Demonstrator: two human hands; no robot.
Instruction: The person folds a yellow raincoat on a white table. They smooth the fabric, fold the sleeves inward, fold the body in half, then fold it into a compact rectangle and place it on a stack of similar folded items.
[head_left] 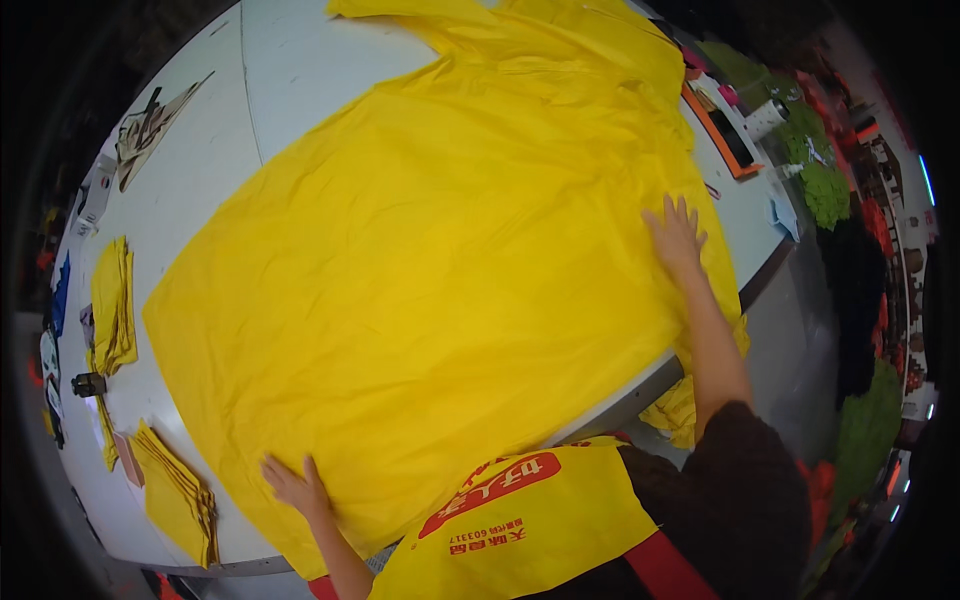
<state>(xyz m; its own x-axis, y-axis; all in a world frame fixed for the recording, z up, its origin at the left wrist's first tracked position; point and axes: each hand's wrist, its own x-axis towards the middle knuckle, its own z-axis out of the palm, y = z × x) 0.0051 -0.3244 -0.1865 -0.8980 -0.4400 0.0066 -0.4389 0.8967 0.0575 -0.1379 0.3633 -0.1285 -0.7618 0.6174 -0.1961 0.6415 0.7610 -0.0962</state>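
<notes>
Yellow cloth (pixel 430 270), laid broad over the pale table (pixel 200 190), filling the middle of the view and running up to 12 and 1 o'clock, with crumpled folds there and a narrow strip reaching out toward 11. Mostly flat towards the centre, with shallow wrinkles; lower edge near the body, between 5 and 7 o'clock.

At about half past 7, left hand (pixel 298 487) palm down on the cloth near its lower left edge, thumb apart, other fingers fairly close together, nothing gripped. At about half past 2, right hand (pixel 677 238) palm down near the right edge, fingers spread wide and extended, nothing gripped. Cannot tell how firmly pressed in either case.

Around the cloth: at 9 o'clock, a folded yellow stack (pixel 115 305); at 8, a second yellow pile (pixel 178 490), layered and slanting, with a small black object (pixel 89 385) between the two, near the table's rim. At 10, a tan folded item (pixel 152 135). At 2, an orange-edged tray (pixel 720 130) with a white spool (pixel 767 118) just beside. Farther out toward half past 2, green fabric (pixel 825 190). At 4, bunched yellow material (pixel 672 412) beyond the table edge, beside the right forearm. Toward half past 5, a yellow apron (pixel 540 510) with red patches, worn on the body.
</notes>
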